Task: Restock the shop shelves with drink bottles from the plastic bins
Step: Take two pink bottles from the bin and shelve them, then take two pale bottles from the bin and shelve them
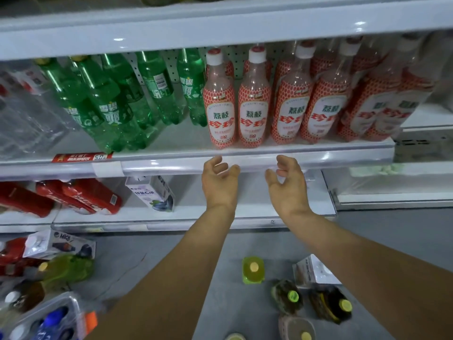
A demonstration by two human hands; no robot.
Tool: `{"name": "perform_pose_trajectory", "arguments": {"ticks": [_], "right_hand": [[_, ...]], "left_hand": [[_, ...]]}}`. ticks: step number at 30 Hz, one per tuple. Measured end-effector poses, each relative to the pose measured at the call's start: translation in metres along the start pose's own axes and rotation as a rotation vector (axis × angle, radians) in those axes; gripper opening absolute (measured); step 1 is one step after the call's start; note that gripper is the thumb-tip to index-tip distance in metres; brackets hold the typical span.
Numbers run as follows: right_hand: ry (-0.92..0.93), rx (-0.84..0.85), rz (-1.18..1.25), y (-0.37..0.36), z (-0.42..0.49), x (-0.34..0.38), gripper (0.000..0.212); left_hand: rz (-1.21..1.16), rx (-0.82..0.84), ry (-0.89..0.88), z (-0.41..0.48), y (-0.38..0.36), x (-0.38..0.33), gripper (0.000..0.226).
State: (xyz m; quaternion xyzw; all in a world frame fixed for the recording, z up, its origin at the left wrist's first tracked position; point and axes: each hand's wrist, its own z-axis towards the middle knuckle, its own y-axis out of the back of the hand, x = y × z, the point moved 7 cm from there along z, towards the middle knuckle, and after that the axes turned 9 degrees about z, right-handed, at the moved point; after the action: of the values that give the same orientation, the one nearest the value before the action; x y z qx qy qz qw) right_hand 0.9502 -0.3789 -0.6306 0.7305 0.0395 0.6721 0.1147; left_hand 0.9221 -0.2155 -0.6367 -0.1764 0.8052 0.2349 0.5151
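Observation:
Several pink lychee drink bottles point(255, 101) with white caps stand in a row along the front of the middle shelf point(294, 158). To their left lean several green soda bottles point(107, 104). My left hand point(219, 185) and my right hand point(288, 187) hover just below the shelf's front edge, under the two leftmost pink bottles. Both hands hold nothing, with fingers loosely curved and palms facing each other. A clear plastic bin point(49, 317) with blue-capped bottles sits at the bottom left.
The lower shelf holds red soda bottles point(81, 197) lying down and a white carton point(153, 192). On the grey floor stand a yellow-green bottle point(253, 269), dark tea bottles point(289, 298) and a carton point(313, 271). More bottles and a carton point(58, 244) lie at left.

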Motion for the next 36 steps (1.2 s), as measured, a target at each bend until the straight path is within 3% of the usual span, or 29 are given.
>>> {"name": "perform_pose_trajectory", "arguments": {"ticks": [5, 8, 13, 19, 26, 31, 36], "right_hand": [[-0.020, 0.012, 0.076, 0.028, -0.025, -0.013, 0.020], [-0.067, 0.037, 0.169, 0.042, -0.046, -0.027, 0.025], [-0.065, 0.058, 0.132, 0.084, -0.091, -0.047, 0.016], [-0.099, 0.070, 0.054, 0.133, -0.143, -0.075, 0.019], [-0.228, 0.078, -0.024, 0.173, -0.210, -0.130, 0.012], [-0.337, 0.067, -0.017, 0.195, -0.254, -0.170, 0.019], [-0.372, 0.053, -0.083, 0.224, -0.295, -0.197, 0.014]], "left_hand": [[-0.259, 0.098, 0.196, -0.048, 0.000, 0.025, 0.032], [-0.335, 0.139, 0.284, -0.080, -0.003, 0.048, 0.031], [-0.329, 0.162, 0.351, -0.138, -0.010, 0.081, 0.024], [-0.251, 0.186, 0.449, -0.203, -0.010, 0.128, 0.023], [-0.176, 0.256, 0.572, -0.273, -0.012, 0.195, 0.020], [-0.091, 0.319, 0.629, -0.311, -0.011, 0.234, 0.010], [-0.045, 0.332, 0.669, -0.343, -0.004, 0.270, 0.015]]}}
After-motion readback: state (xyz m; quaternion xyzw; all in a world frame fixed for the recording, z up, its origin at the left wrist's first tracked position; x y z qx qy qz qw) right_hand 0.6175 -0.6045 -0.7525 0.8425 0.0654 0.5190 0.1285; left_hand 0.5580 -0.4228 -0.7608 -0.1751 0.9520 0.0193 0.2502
